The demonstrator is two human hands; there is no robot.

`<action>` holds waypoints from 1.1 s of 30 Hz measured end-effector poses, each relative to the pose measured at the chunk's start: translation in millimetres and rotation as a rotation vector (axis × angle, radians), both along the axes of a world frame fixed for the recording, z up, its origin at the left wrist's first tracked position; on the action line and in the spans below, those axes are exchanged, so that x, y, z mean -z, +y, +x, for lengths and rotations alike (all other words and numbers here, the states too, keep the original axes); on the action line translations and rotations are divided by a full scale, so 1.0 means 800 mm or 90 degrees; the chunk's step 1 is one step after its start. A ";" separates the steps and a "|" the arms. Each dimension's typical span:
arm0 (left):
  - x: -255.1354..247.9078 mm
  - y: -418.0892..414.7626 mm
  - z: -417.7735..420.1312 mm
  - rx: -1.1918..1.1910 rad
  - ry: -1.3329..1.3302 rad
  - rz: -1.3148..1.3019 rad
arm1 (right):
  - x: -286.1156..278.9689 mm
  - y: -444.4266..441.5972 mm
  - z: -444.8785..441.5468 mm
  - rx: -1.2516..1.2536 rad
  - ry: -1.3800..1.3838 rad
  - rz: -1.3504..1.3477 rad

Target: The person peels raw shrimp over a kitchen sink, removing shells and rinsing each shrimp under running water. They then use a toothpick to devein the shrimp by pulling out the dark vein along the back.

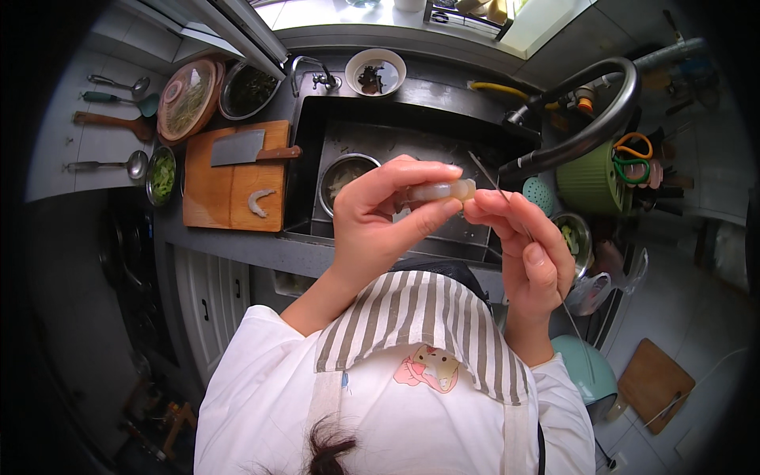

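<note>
Over the sink (409, 138), my left hand (371, 205) pinches a peeled, greyish shrimp (438, 191) between thumb and fingers. A thin pointed metal skewer (484, 169) slants through the fingers of my right hand (537, 246), its tip up and to the left. The right fingertips touch or nearly touch the shrimp's end. Partly behind my left hand, a metal bowl (322, 189) with pale pieces stands in the sink. Another shrimp (257, 203) lies curled on the wooden cutting board (214, 205), below a cleaver (237, 148).
Behind the sink are a small tap (320, 77) and a white bowl (396, 89) of dark pieces in liquid. A thick black faucet (623, 101) arches over the right side. Bowls of cut greens (161, 176) and a lidded basket (189, 98) flank the board.
</note>
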State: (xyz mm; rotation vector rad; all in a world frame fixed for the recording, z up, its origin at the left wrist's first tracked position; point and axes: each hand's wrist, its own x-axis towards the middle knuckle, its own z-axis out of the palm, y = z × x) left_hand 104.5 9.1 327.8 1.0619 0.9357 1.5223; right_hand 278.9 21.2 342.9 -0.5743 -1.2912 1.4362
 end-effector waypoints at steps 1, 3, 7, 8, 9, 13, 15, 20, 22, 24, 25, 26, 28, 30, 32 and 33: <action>-0.002 0.000 -0.001 0.008 0.012 -0.009 | 0.001 0.001 0.000 -0.002 0.003 -0.001; 0.004 0.003 -0.001 0.009 -0.016 0.007 | 0.008 0.005 0.001 0.025 -0.012 0.034; 0.013 0.007 0.000 -0.007 -0.027 0.026 | 0.024 0.015 0.002 0.027 0.056 0.084; 0.016 0.008 0.000 -0.007 -0.025 0.033 | 0.020 0.015 0.001 0.039 0.042 0.074; 0.018 0.008 -0.001 -0.008 -0.021 0.039 | 0.019 0.015 -0.001 0.040 0.027 0.097; 0.017 0.010 -0.003 -0.029 0.041 0.044 | 0.011 0.011 -0.010 0.053 -0.041 0.139; 0.017 0.013 -0.002 -0.042 0.069 0.060 | 0.010 0.017 -0.008 0.043 -0.108 0.204; 0.019 0.019 0.000 -0.071 0.097 0.079 | 0.010 0.021 -0.007 0.056 -0.185 0.283; 0.017 0.020 -0.001 -0.072 0.114 0.087 | 0.012 0.020 -0.003 0.044 -0.200 0.274; 0.017 0.020 -0.001 -0.076 0.119 0.088 | 0.013 0.019 -0.002 0.039 -0.207 0.262; 0.017 0.020 -0.001 -0.078 0.121 0.089 | 0.013 0.019 -0.003 0.040 -0.206 0.254; 0.018 0.021 -0.001 -0.079 0.123 0.092 | 0.013 0.019 -0.003 0.042 -0.206 0.247; 0.019 0.022 -0.002 -0.081 0.128 0.097 | 0.013 0.018 -0.004 0.043 -0.204 0.240; 0.019 0.022 -0.002 -0.081 0.134 0.104 | 0.012 0.019 -0.005 0.046 -0.187 0.231; 0.019 0.022 -0.002 -0.081 0.139 0.106 | 0.011 0.020 -0.008 0.054 -0.156 0.220; 0.018 0.022 -0.002 -0.080 0.141 0.105 | 0.010 0.020 -0.008 0.053 -0.160 0.216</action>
